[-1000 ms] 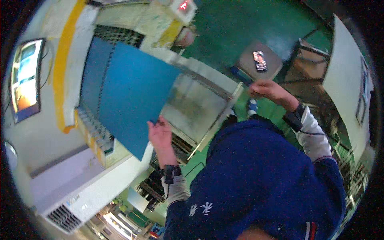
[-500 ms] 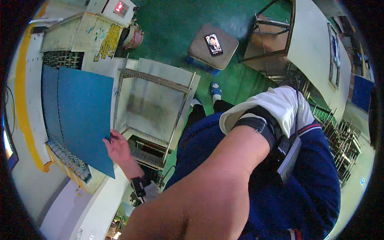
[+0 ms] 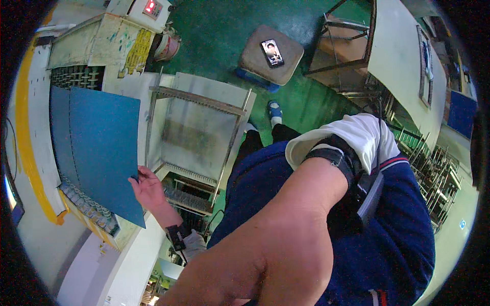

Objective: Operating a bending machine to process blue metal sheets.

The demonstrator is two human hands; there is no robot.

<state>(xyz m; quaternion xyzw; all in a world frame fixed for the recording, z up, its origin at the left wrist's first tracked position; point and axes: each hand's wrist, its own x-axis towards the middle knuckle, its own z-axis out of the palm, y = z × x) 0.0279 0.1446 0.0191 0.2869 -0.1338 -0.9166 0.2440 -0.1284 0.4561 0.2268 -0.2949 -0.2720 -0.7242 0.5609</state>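
Observation:
A thin, dark blue panel [image 3: 104, 148] lies on the roller bed at the left, its right edge reaching out past the machine. My left hand [image 3: 149, 189] pinches that edge near its lower part, thumb and fingers closed on it. Against its far side rests a second blue panel [image 3: 61, 127], divided from it by a narrow seam. Bare from its pushed-up white cuff, my right forearm crosses close in front of the camera. My right hand [image 3: 255, 273] looms at the lower edge, with its fingers out of sight.
A metal rack [image 3: 196, 102] with toothed bars stands right of the rollers [image 3: 89, 206]. Beyond it are a padded stool [image 3: 286, 69] with a phone [image 3: 272, 53] on it, and a control box [image 3: 151, 9] with a red display. Metal frames [image 3: 429, 176] crowd the right side.
My right forearm has shifted slightly right and down. The whole view has moved a little; my left hand stays at the panel's edge.

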